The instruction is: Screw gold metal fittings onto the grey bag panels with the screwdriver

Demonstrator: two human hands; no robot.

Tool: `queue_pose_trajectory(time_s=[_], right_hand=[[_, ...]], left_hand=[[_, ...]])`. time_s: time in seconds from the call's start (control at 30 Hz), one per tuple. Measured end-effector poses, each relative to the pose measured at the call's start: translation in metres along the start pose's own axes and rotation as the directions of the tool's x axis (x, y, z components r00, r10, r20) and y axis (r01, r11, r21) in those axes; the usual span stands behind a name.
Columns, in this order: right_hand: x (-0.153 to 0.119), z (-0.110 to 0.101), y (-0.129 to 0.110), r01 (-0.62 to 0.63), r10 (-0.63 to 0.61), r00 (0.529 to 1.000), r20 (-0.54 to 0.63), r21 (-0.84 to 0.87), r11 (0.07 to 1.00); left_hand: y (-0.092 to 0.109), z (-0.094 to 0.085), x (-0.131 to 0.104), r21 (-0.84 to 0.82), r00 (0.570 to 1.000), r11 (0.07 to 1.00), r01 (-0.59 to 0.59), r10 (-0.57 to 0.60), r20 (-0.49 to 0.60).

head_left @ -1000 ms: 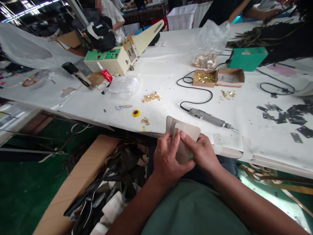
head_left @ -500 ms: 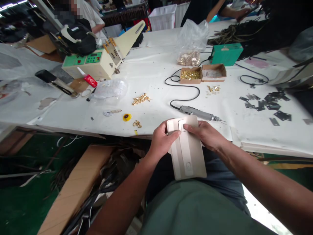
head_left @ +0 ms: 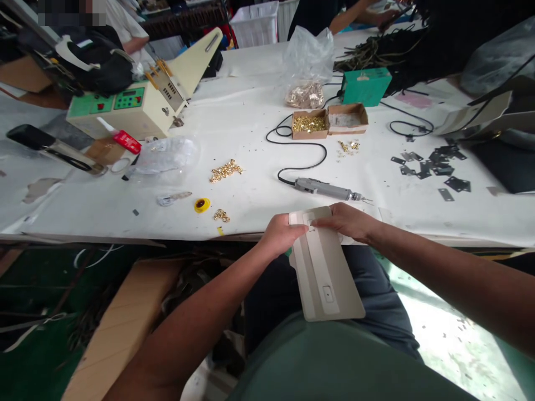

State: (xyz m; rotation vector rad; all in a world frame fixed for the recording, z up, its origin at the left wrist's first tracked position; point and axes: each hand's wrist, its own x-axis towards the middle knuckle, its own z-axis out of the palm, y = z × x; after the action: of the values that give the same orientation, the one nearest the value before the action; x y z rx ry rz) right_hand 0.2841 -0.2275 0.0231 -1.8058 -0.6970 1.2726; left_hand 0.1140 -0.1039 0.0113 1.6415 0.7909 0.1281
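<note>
A flat beige panel (head_left: 346, 278) hangs over my lap at the table's front edge, with a lighter strip down its middle and a small slotted rectangle near each end of the strip. My left hand (head_left: 284, 234) grips its upper left edge, thumb on the front face. The upper right edge is held by my right hand (head_left: 345, 221), whose thumb presses beside the upper slot. The fingers behind the panel are hidden. Just beyond the panel lies a grey electric screwdriver (head_left: 324, 188) with a black cable.
On the white table (head_left: 242, 122) are gold hardware piles (head_left: 225, 171), a yellow round container (head_left: 202, 205), small cardboard boxes (head_left: 348, 120), black plates (head_left: 434, 164), a green box (head_left: 366, 87) and a cream machine (head_left: 121, 114). People are at the far side.
The view has shifted right, so table items appear further left. The panel sits slightly lower in view, its bottom end further right. Both hands still hold it.
</note>
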Motion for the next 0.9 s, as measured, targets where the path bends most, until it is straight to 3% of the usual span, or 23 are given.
queue_pose_trajectory(time_s=[0.23,0.53,0.73,0.9], right_hand=[[0.012,-0.011,-0.008,0.078,-0.080,0.997,0.001,-0.242,0.967],[0.018,-0.008,-0.006,0.121,-0.133,0.991,0.008,-0.474,0.872],[0.019,-0.005,-0.003,0.106,-0.164,0.985,-0.061,-0.536,0.838],[0.021,-0.007,-0.004,0.055,-0.101,0.993,-0.056,-0.540,0.840]], left_hand=[[0.007,0.002,0.018,0.148,1.000,0.989,-0.023,0.025,-0.012],[0.010,0.009,0.018,0.284,0.998,0.959,-0.021,0.038,-0.054],[0.011,0.013,0.017,0.358,0.994,0.933,-0.045,0.076,-0.075],[0.011,0.015,0.019,0.422,0.992,0.906,-0.025,0.076,-0.104]])
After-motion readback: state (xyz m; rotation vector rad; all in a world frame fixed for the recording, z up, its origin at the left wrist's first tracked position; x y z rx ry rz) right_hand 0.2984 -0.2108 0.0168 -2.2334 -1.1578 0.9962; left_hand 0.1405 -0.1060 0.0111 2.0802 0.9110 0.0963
